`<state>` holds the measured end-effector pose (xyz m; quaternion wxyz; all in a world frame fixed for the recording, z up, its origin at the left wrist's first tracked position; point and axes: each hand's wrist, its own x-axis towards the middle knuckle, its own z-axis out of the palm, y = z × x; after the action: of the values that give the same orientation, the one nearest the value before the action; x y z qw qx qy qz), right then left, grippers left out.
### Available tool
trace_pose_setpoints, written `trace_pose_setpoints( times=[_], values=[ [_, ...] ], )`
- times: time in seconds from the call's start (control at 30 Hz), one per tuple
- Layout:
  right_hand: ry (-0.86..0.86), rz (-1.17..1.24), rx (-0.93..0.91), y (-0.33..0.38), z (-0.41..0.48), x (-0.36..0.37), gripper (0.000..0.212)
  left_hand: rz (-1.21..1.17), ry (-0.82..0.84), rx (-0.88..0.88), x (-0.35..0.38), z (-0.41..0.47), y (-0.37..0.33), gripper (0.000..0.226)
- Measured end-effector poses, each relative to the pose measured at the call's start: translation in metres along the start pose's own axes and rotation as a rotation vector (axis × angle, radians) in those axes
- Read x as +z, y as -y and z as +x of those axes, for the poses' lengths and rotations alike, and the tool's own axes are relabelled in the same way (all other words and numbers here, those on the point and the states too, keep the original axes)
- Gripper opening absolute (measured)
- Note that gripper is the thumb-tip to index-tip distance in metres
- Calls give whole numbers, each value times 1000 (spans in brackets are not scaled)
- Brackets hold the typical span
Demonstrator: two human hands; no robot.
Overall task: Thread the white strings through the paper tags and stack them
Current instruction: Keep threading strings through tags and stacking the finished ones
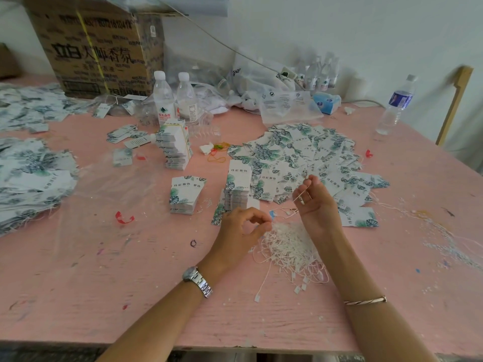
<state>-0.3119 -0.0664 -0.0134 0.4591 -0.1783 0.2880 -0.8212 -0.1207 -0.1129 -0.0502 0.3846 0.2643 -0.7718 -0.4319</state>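
Now the left hand (241,227) pinches at the white string pile (290,248) on the pink surface (109,270). The right hand (315,205) pinches one string (298,195), lifted up near the paper tags (303,150).

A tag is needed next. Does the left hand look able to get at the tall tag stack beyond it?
Probably yes: the tag stack stands just past the left hand, nothing between. But its fingers seem to pinch the white strings, so it must let go first.
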Motion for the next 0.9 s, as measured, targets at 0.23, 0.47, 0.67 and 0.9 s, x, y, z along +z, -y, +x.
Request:
trace_pose_setpoints(
  times=[0.23, 0.47, 0.67, 0.9],
  values=[
    [69, 138, -9, 8, -1, 3, 24, 150, 36, -4, 1, -4, -2, 16],
    [100, -178, -18, 10, -4, 3, 17, 116, 16, 34, 1, -2, -3, 12],
    [301, -640, 153, 4, -12, 8, 10, 96, -199, 158, -2, 0, -6, 21],
    [512, -862, 303, -4, -21, 15, 9, 108, -200, 280, -3, 1, -6, 11]
  ],
)
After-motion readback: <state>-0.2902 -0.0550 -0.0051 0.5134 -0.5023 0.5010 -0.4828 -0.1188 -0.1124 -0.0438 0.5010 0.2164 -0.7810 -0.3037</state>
